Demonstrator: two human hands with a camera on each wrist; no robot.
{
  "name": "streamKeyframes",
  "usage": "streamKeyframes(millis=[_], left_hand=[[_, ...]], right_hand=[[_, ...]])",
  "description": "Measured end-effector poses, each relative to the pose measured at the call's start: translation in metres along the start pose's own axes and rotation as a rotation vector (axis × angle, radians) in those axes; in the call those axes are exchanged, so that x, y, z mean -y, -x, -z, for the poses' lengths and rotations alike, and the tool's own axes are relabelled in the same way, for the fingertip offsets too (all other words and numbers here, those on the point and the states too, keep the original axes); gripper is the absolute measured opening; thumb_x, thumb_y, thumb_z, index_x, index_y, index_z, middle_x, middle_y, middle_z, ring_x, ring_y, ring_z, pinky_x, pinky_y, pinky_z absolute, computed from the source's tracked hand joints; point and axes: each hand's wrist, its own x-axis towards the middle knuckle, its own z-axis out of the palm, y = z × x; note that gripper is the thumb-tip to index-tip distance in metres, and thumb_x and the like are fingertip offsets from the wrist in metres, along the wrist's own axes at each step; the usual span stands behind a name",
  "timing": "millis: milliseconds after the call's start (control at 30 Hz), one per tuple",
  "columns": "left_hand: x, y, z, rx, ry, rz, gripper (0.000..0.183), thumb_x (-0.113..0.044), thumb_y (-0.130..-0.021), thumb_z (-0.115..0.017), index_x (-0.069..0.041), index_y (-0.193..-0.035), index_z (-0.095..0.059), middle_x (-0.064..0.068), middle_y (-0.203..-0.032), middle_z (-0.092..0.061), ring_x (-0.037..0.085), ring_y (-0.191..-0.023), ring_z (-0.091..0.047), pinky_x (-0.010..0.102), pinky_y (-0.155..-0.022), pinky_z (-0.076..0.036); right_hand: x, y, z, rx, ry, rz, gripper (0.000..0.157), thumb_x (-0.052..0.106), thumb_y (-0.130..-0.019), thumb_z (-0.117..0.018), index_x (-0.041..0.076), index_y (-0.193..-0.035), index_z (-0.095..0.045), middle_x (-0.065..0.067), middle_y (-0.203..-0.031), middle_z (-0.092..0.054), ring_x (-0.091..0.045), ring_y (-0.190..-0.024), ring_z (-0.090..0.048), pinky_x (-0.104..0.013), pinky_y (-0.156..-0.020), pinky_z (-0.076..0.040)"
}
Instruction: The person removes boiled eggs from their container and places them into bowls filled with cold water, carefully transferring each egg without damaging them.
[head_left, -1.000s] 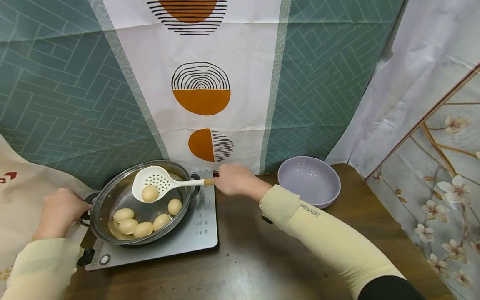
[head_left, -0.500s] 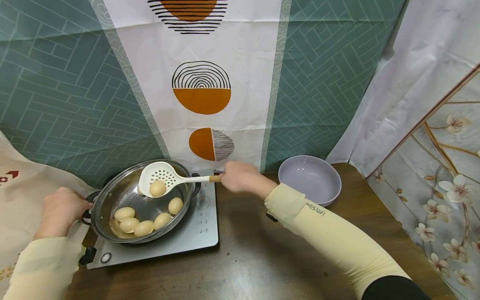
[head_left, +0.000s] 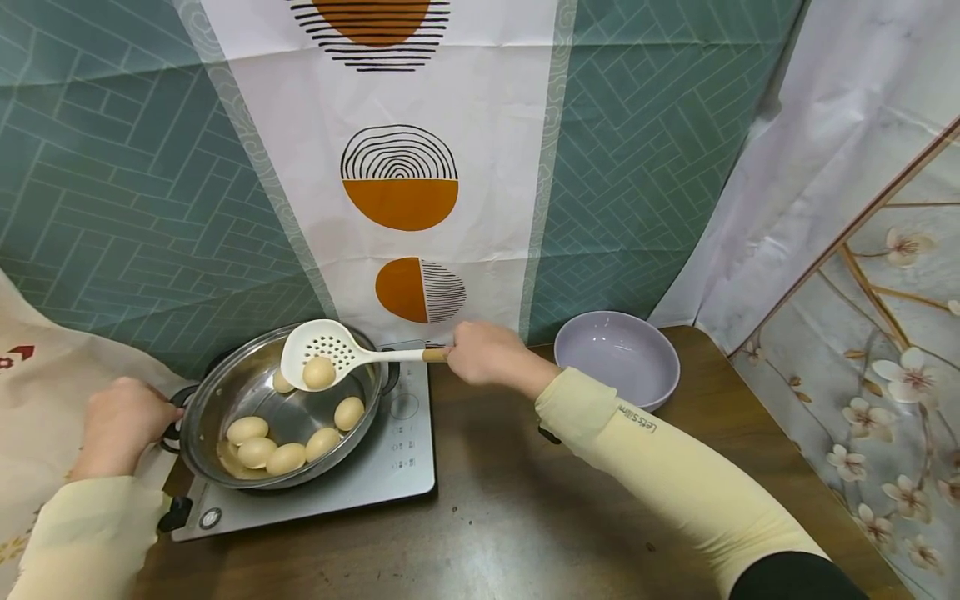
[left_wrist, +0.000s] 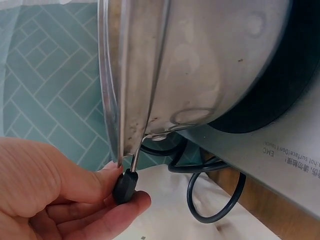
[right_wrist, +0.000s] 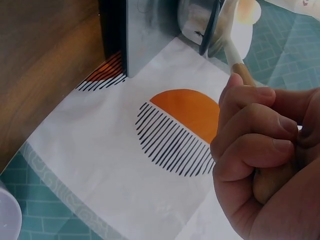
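**Egg riding high over the pot**

Fingers (right_wrist: 250, 150) of the right hand (head_left: 483, 354) curl tight round the skimmer (head_left: 330, 354) handle; left hand (head_left: 123, 421) pinches the pot handle (left_wrist: 125, 186). Tilt that skimmer and the egg (head_left: 319, 372) could roll off, cracking. Egg sits out at the far end from those fingers, above the pot (head_left: 225, 392).

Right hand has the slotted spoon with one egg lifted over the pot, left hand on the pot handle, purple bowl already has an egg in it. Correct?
Not quite: the purple bowl is empty, as the head view shows. The rest holds: the right hand grips the slotted spoon with one egg over the pot, and the left hand holds the pot handle.
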Motion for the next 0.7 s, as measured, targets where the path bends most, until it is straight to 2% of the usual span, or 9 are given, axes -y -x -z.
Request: streamKeyframes(millis=[267, 467, 700], left_hand=[[0.001, 0.0, 0.0, 0.01, 0.007, 0.022, 0.029, -0.022, -0.071, -0.071, 0.005, -0.06, -0.067, 0.019, -0.06, -0.061, 0.032, -0.056, -0.052, 0.033, -0.049, -0.034], [0.001, 0.001, 0.0, -0.006, 0.006, 0.022, 0.03, -0.022, -0.07, -0.072, 0.006, -0.061, -0.067, 0.022, -0.062, -0.061, 0.034, -0.056, -0.052, 0.033, -0.048, -0.035], [0.0, 0.002, -0.001, -0.02, 0.022, 0.001, 0.027, -0.02, -0.07, -0.072, 0.005, -0.062, -0.069, 0.02, -0.061, -0.062, 0.031, -0.055, -0.052, 0.033, -0.047, -0.035]], right_hand=[[-0.009, 0.009, 0.013, 0.052, -0.073, 0.019, 0.036, 0.033, -0.094, -0.043, 0.02, -0.064, -0.058, 0.004, -0.059, -0.047, -0.014, -0.051, -0.043, -0.03, -0.048, -0.035], [-0.023, 0.018, 0.026, 0.043, -0.101, 0.006, 0.031, 0.032, -0.093, -0.044, 0.021, -0.074, -0.066, 0.004, -0.065, -0.054, -0.014, -0.055, -0.046, -0.03, -0.051, -0.037], [-0.053, 0.03, 0.034, 0.019, -0.133, -0.053, 0.028, 0.034, -0.093, -0.046, 0.021, -0.083, -0.069, 0.0, -0.072, -0.056, -0.015, -0.056, -0.044, -0.028, -0.05, -0.035]])
